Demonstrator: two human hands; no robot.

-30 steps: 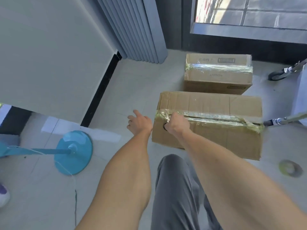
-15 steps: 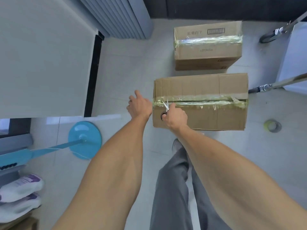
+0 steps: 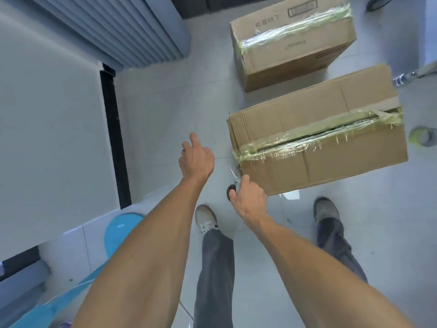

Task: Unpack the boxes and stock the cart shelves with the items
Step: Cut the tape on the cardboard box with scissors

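I see the right hand (image 3: 249,197) gripping a pair of scissors (image 3: 233,183), a finger through the dark handle loop and the blades pointing up toward the near left corner of the near box (image 3: 316,147). Half a second ago that hand sat on top of the box with the blades at the taped seam; now it has come back off the box and hangs just beside its left end, over the floor (image 3: 165,114). The left hand (image 3: 196,157) holds nothing, its fingers loosely curled with the forefinger out, and it stays to the left of the box, apart from it, much as before.

The near box lies on the floor in front of my two shoes, and its tape (image 3: 307,140) along the top seam now shows a dark open slit running toward the right end, where earlier the seam looked closed. The far box (image 3: 293,41) stands behind it, also on the floor, its tape unbroken as before.

The view has tipped further down since the earlier picture: both shoes are now in sight, and both boxes sit turned in the picture. A roll of tape (image 3: 423,136) lies on the floor just beside the right end of the near box. The blue round base (image 3: 118,230) is at lower left.
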